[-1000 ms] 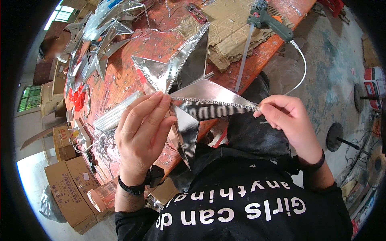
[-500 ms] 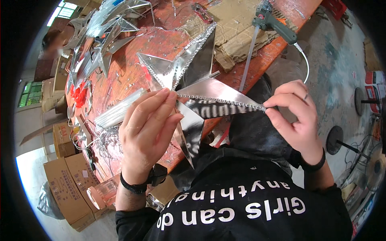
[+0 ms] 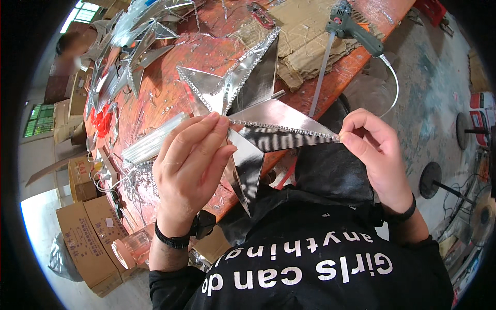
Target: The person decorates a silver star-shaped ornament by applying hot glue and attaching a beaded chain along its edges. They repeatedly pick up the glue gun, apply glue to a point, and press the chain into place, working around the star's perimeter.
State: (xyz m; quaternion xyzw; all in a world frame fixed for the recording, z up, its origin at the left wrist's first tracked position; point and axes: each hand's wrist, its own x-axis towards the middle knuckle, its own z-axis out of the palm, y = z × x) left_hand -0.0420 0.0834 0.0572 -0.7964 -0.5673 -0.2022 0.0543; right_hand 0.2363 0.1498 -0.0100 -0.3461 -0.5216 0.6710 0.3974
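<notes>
A mirror-silver five-pointed star (image 3: 256, 85) is held up over the table, with strips of sparkling rhinestone trim on the ridges of its upper points. Near the star's centre, my left hand (image 3: 192, 155) presses thumb and fingers together on it. One line of rhinestone trim (image 3: 284, 126) runs from there along the ridge of the right-hand point. At that point's tip, my right hand (image 3: 373, 152) pinches the trim's end between thumb and forefinger. The lower point hangs down beside my left hand. What lies under the left fingertips is hidden.
A grey-green glue gun (image 3: 361, 39) with a long glue stick rests near the table's right edge, by torn cardboard (image 3: 305, 44). Clear glue sticks (image 3: 155, 139) lie left. More silver stars (image 3: 137, 57) fill the far left. A pink bottle (image 3: 135, 248) stands near my left forearm.
My right hand's fingers have curled in and turned slightly at the point's tip. The star has shifted very little; my left hand keeps its place.
</notes>
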